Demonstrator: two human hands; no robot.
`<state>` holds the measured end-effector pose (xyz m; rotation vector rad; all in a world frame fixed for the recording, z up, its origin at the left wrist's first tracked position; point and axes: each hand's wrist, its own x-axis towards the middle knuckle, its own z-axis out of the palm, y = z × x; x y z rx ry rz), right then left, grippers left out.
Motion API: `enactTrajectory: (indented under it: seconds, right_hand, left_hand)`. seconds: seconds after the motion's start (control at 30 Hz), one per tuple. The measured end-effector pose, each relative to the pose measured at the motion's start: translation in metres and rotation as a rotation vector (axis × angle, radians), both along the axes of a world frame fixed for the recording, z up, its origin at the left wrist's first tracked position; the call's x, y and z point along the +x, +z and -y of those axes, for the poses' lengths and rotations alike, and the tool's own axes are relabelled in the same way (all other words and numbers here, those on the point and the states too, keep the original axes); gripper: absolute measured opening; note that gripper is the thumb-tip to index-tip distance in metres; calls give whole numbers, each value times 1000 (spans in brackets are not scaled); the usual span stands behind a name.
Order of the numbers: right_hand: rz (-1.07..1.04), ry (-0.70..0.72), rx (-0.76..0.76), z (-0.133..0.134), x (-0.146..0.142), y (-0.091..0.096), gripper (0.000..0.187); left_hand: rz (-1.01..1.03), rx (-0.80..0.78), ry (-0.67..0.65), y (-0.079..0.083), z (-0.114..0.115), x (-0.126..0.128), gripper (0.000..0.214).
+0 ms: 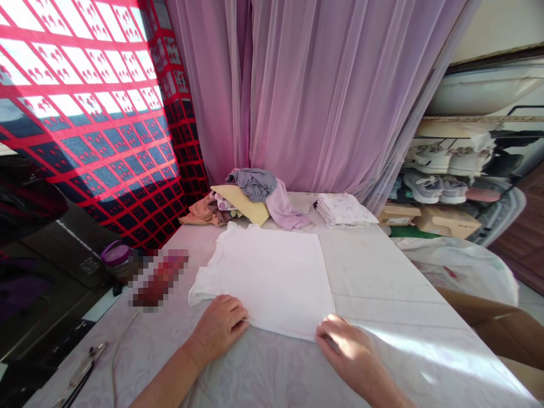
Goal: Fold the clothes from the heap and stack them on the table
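Observation:
A white shirt [276,272] lies flat on the table, its neck and sleeves toward the left and its hem toward the right. My left hand [221,326] pinches the near edge of the shirt, close to the sleeve. At the near right corner, by the hem, my right hand [342,343] has its fingers closed on the cloth. Behind the shirt is a loose heap of clothes [250,195] in grey, yellow, pink and orange. A folded stack of pale printed cloth [345,209] sits to the right of that heap.
The table [382,277] has a patterned pale cover. On its left are a blurred red object [157,283], a cord and a metal tool [87,362]. Lilac curtains [314,96] hang behind. At the right stand a shoe rack [442,170] and a cardboard box [488,323].

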<state>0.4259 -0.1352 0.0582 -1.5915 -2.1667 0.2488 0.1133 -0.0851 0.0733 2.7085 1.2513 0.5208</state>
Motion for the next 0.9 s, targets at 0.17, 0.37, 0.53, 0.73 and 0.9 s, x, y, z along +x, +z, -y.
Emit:
enactTrajectory:
  seconds: [0.17, 0.37, 0.53, 0.73, 0.9]
  right_hand:
    - [-60, -3, 67, 2, 3, -15, 16]
    - [-61, -32, -47, -1, 0, -16, 20]
    - [-107, -86, -86, -6, -3, -10, 25]
    - [-150, -98, 94, -5, -1, -22, 24]
    - [-76, -36, 234, -7, 5, -31, 18]
  left_hand:
    - [106, -15, 47, -6, -2, -1, 21]
    - [127, 15, 138, -10, -3, 6, 25]
    - [117, 54, 120, -13, -2, 4, 19]
    - [112, 42, 101, -12, -1, 4, 13]
    - [140, 48, 111, -11, -2, 7, 16]
